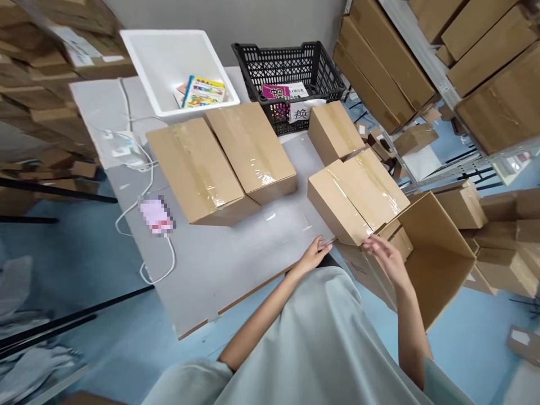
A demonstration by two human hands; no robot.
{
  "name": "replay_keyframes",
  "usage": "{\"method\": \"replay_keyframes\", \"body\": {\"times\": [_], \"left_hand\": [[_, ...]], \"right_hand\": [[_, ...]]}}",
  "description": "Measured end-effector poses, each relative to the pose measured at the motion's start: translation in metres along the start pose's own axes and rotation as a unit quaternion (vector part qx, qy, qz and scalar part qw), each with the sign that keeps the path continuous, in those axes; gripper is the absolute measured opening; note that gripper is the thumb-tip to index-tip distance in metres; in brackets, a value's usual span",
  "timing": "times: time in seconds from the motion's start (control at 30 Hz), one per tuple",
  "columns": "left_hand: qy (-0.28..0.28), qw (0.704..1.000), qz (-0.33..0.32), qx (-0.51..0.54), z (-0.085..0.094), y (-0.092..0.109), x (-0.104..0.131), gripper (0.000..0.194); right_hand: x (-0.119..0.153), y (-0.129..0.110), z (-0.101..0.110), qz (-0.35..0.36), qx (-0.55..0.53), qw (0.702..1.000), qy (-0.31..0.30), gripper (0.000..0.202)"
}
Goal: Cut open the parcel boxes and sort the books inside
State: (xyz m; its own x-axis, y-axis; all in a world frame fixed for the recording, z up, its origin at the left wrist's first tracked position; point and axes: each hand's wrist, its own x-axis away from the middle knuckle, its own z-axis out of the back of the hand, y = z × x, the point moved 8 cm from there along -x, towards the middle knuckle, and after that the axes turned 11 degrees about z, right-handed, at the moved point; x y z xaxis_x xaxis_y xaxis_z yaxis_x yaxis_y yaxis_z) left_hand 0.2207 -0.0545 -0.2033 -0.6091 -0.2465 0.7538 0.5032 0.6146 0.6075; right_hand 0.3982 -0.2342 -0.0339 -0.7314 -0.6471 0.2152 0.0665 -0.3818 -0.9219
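1. Beside the counter (228, 270), at 3 o'clock from the left fingers (319, 245) and just beside the right fingers (377, 244): a big open carton (439, 253), mouth upward, long axis unclear, smaller boxes (400, 241) inside.
2. Between 10 and 11 o'clock from the hands: a white tub (169, 62), with colourful books (205, 93) in it.
3. At 11 o'clock: a black basket (276, 62), with a magenta book (276, 91) inside.
4. At 10 o'clock: two taped boxes (253, 149), side by side.
5. At 12 o'clock, near both hands: a taped box (337, 205), long axis running 11 to 5.
6. Right fingers bent, slightly parted; left fingers bent close together near the counter's edge. Cannot tell whether pinching anything.
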Motion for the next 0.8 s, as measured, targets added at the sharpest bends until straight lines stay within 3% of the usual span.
{"method": "replay_keyframes", "body": {"times": [0.07,0.13,0.2,0.3,0.43,0.53,0.63,0.8], "left_hand": [[-0.037,0.999,-0.031,-0.022,-0.020,0.021,0.001,0.100],[-0.069,0.995,-0.055,-0.040,-0.039,0.037,0.004,0.113],[-0.078,0.993,-0.065,-0.052,-0.057,0.045,0.006,0.128],[-0.062,0.993,-0.087,-0.049,-0.083,0.047,0.009,0.147],[-0.009,0.994,-0.112,-0.005,-0.097,0.053,0.019,0.134],[0.071,0.991,-0.104,-0.037,-0.084,0.067,0.032,0.113],[0.168,0.978,-0.107,-0.063,-0.054,0.091,0.040,0.102],[0.268,0.946,-0.184,-0.009,0.006,0.145,0.017,0.090]], "right_hand": [[-0.025,-0.007,0.049,0.034,0.148,0.981,0.119,0.093],[-0.054,-0.006,0.073,0.047,0.278,0.947,0.155,0.107],[-0.080,0.002,0.075,0.059,0.324,0.936,0.121,0.109],[-0.098,0.016,0.064,0.069,0.275,0.958,0.039,0.096],[-0.096,0.021,0.052,0.050,0.200,0.978,-0.037,0.077],[-0.107,0.005,0.039,0.055,0.174,0.980,-0.083,0.071],[-0.138,-0.020,0.020,0.090,0.184,0.973,-0.104,0.070],[-0.205,-0.051,-0.048,0.195,0.236,0.938,-0.164,0.067]]}}
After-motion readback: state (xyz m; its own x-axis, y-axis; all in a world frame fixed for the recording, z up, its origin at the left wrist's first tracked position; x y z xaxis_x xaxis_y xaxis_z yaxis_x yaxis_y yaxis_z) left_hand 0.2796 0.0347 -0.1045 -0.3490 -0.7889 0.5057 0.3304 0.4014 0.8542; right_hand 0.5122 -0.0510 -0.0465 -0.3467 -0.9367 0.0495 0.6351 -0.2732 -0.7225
